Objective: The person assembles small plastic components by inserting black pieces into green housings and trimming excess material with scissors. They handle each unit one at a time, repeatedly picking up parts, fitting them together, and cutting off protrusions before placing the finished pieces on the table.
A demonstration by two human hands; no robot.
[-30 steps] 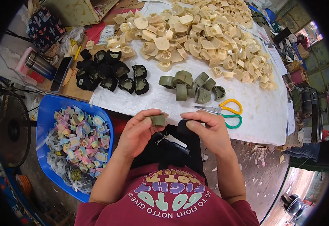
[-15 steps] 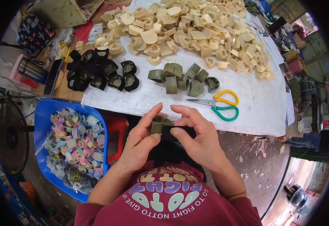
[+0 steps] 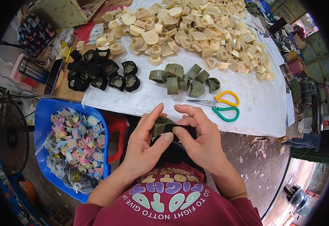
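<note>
Close to my body, just off the table's front edge, both hands meet on one piece. My left hand (image 3: 143, 141) grips an olive-green plastic shoe heel (image 3: 158, 128), fingers behind it and thumb in front. Black fabric (image 3: 169, 129) lies against the heel's right side; my right hand (image 3: 202, 137) pinches it between thumb and curled fingers. How far the fabric wraps the heel is hidden by the fingers. Several bare green heels (image 3: 173, 71) sit beyond my hands. To their left is a cluster of black-covered heels (image 3: 109, 67). Scissors (image 3: 230, 109) with a yellow and a green handle lie at the right.
A large heap of cream heels (image 3: 198, 35) spreads over the white sheet (image 3: 254, 113) at the back. On the left stands a blue bin (image 3: 40, 124) of pastel pieces, beside a red stool (image 3: 117, 139) and a fan (image 3: 12, 135). A flask (image 3: 32, 70) and phone (image 3: 54, 77) rest at the table's left.
My left thumb has slid right, from the green heel to the black fabric beside my right thumb. The heel is tilted a little differently. Things on the table have stayed put.
</note>
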